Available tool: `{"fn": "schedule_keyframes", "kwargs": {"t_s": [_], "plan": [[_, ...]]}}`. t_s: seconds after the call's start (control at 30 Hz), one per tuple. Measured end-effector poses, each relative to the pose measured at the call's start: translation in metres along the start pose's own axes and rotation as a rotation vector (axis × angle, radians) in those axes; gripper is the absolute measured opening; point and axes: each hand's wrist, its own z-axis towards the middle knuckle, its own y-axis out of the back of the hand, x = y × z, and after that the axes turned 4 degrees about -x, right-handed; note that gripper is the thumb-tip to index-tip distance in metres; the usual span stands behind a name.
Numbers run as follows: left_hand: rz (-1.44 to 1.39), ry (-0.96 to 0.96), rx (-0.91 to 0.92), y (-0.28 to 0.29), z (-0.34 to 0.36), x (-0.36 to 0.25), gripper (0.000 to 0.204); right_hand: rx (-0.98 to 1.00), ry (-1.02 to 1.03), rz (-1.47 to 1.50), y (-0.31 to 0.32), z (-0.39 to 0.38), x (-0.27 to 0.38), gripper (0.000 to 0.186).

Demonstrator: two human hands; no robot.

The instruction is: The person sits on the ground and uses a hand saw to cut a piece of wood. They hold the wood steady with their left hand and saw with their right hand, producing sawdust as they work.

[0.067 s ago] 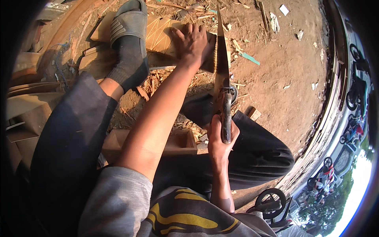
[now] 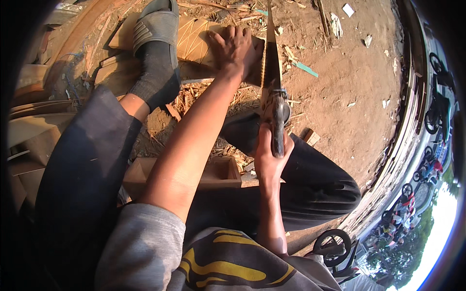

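Note:
A hand saw [image 2: 273, 63] stands along the right end of a brown wooden board [image 2: 194, 46], its blade pointing away from me. My right hand [image 2: 271, 160] is closed round the saw's dark handle. My left hand [image 2: 236, 51] lies on the board just left of the blade, pressing down with its fingers spread. Farther left, my foot in a grey slide sandal [image 2: 156, 28] rests on the same board. How deep the blade sits in the wood is hard to make out.
Wood shavings [image 2: 194, 99] litter the dirt below the board. A wooden box-like piece [image 2: 221, 172] lies under my left forearm. Stacked boards [image 2: 41, 126] are at the left. A green strip [image 2: 307, 69] lies right of the saw; parked motorcycles [image 2: 432, 116] stand far right.
My right hand has pushed the saw forward, away from me, along the board's end. The left hand and the foot keep their places on the board.

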Motion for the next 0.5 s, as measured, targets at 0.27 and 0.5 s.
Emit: {"fn": "schedule_keyframes", "kwargs": {"t_s": [0.27,0.5], "plan": [[-0.13,0.089,-0.016,-0.006,0.015,-0.002,0.021,0.009,-0.058,0.045,0.008,-0.017,-0.001,0.024],[-0.207,0.062,-0.367,-0.017,0.003,-0.008,0.019,0.006,-0.041,0.063,-0.01,0.018,-0.001,0.025]]}}
